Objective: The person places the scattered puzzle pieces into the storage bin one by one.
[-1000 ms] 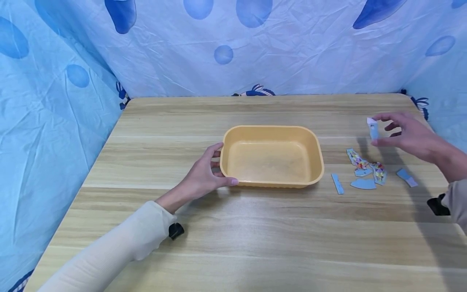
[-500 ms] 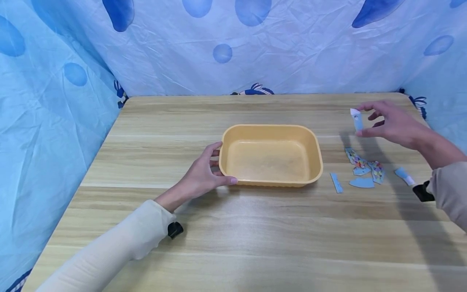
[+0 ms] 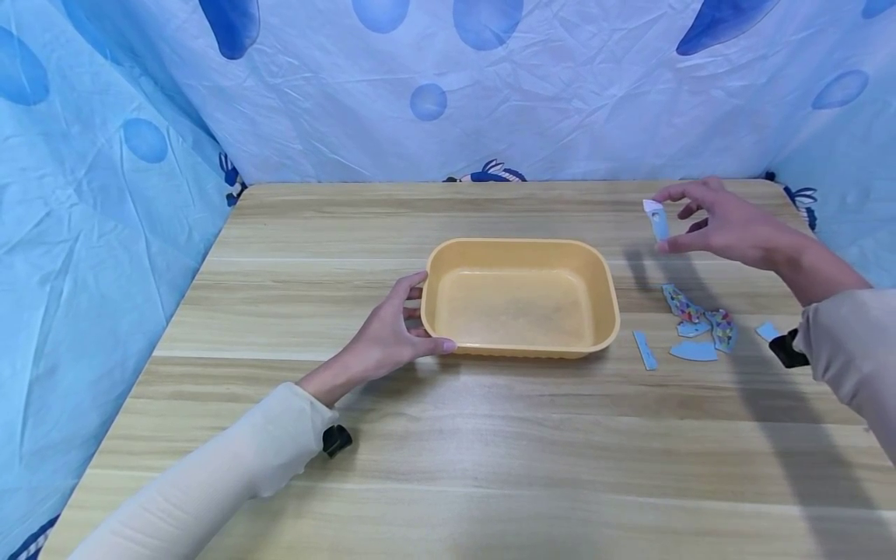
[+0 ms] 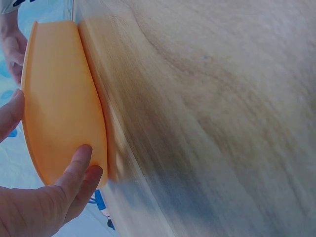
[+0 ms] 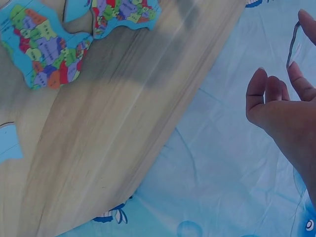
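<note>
A yellow-orange plastic tray [image 3: 521, 311] stands on the table with nothing in it. My left hand [image 3: 385, 330] grips its left end, thumb at the near rim; in the left wrist view the fingers of the left hand [image 4: 44, 202] touch the orange tray wall [image 4: 64, 98]. At the right, my right hand [image 3: 731, 225] holds a small light-blue piece [image 3: 658, 222] above the table, pinched between thumb and finger. Seen edge-on in the right wrist view is that thin piece [image 5: 293, 45], in the right hand [image 5: 291, 113].
Right of the tray lie a narrow blue strip [image 3: 645, 351], a curved blue piece [image 3: 694, 351] and colourful map pieces [image 3: 722, 330]. Another blue piece [image 3: 767, 331] lies near the right sleeve. A blue patterned sheet [image 3: 434, 140] hangs behind the table.
My right hand has moved left and farther back with the blue piece, and its sleeve now partly covers the rightmost piece. The left hand and the tray have stayed in place.
</note>
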Action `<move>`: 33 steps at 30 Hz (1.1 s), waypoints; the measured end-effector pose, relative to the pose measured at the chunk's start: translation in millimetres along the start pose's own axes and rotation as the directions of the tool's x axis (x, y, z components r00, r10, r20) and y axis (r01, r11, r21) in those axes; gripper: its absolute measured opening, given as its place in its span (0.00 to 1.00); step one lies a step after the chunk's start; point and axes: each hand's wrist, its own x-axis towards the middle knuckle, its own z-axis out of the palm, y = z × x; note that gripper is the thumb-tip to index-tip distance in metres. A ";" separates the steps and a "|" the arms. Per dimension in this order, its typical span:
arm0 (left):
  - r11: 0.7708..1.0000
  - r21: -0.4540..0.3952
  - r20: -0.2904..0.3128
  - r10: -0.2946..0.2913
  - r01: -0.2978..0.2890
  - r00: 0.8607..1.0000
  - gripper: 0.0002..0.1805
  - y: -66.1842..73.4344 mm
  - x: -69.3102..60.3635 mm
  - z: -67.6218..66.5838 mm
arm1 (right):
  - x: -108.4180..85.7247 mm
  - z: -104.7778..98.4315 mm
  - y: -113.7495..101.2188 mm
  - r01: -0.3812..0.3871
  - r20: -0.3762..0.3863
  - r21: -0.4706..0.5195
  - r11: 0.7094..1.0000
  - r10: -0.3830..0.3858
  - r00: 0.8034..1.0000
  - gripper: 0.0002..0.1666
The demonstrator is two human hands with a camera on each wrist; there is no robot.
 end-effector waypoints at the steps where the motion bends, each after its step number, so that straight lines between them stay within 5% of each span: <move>1: 1.000 0.001 0.000 0.002 -0.002 1.000 0.61 0.3 0.0 0.2 | 0.1 0.1 -1.1 -0.001 0.003 0.000 1.000 0.001 1.000 0.44; 33: 0.999 0.035 -0.012 0.003 -0.003 1.000 0.60 2.0 -0.4 -0.4 | 32.8 20.3 -75.5 0.169 0.153 0.046 0.985 -0.174 0.973 0.41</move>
